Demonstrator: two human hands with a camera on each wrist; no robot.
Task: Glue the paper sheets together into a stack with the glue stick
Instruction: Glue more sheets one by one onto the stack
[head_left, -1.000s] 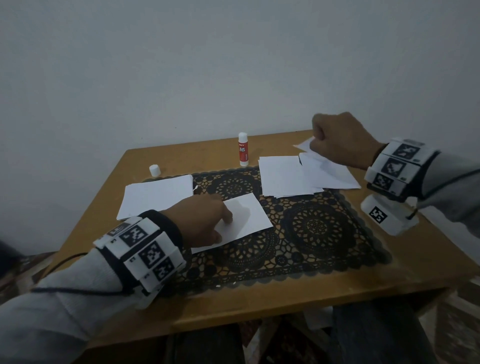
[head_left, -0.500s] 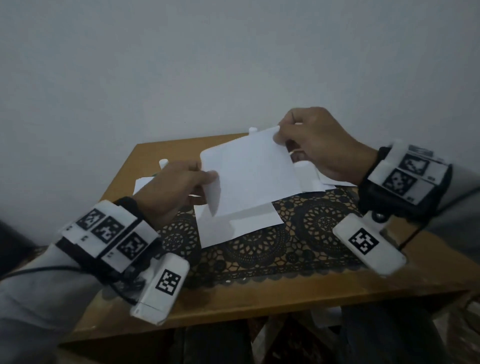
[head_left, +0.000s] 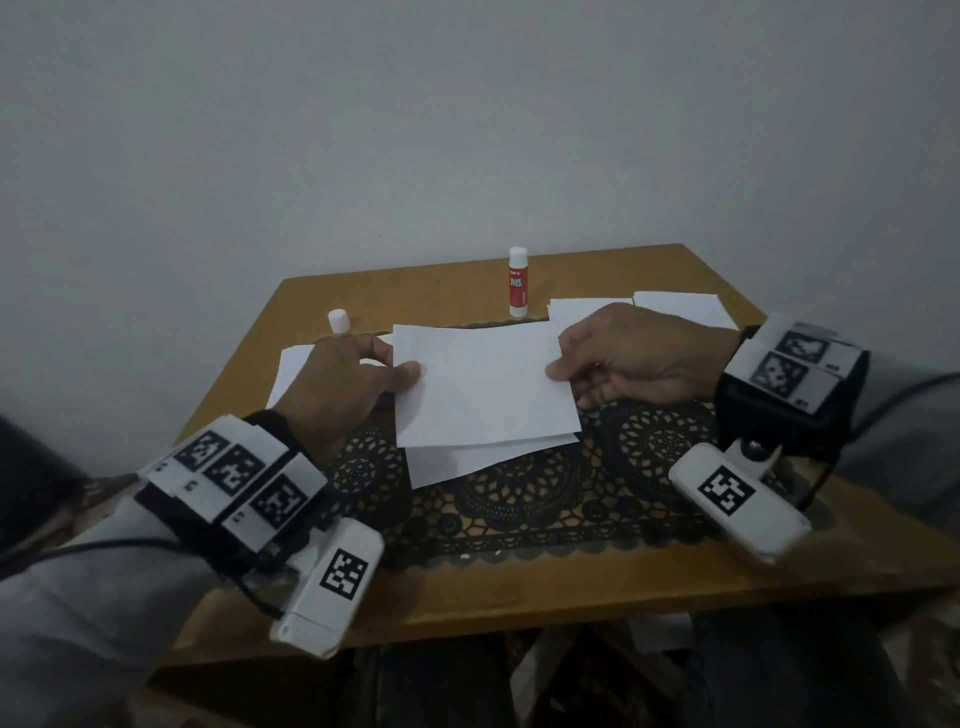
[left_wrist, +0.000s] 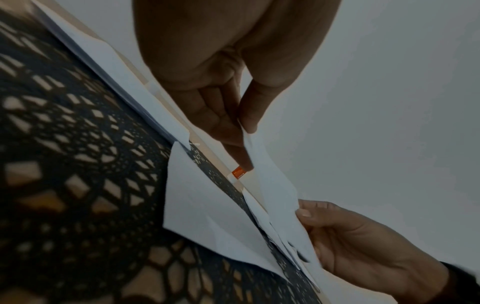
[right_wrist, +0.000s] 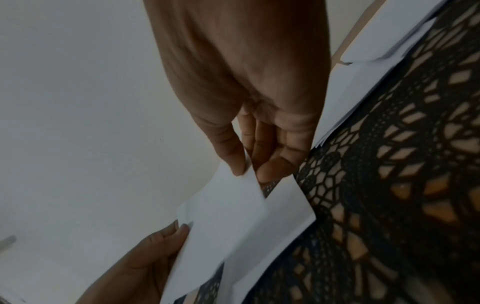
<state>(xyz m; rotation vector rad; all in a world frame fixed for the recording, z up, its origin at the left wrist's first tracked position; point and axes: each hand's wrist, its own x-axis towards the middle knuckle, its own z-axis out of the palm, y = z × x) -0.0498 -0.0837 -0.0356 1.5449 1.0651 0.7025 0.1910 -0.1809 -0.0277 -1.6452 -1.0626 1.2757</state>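
Note:
Both hands hold one white paper sheet level, a little above another sheet that lies on the black lace mat. My left hand pinches its left edge between thumb and fingers, as the left wrist view shows at the held sheet. My right hand pinches the right edge; in the right wrist view the held sheet hangs over the lower sheet. The red and white glue stick stands uncapped at the back of the table, beyond the sheets.
The glue stick's white cap stands at the back left. A pile of sheets lies behind my left hand, and more sheets lie at the back right. The wooden table ends close in front of the mat.
My right hand brought a sheet over from the right pile, my left hand left the mat sheet and took its left edge, and the sheet has come down flat over the mat sheet.

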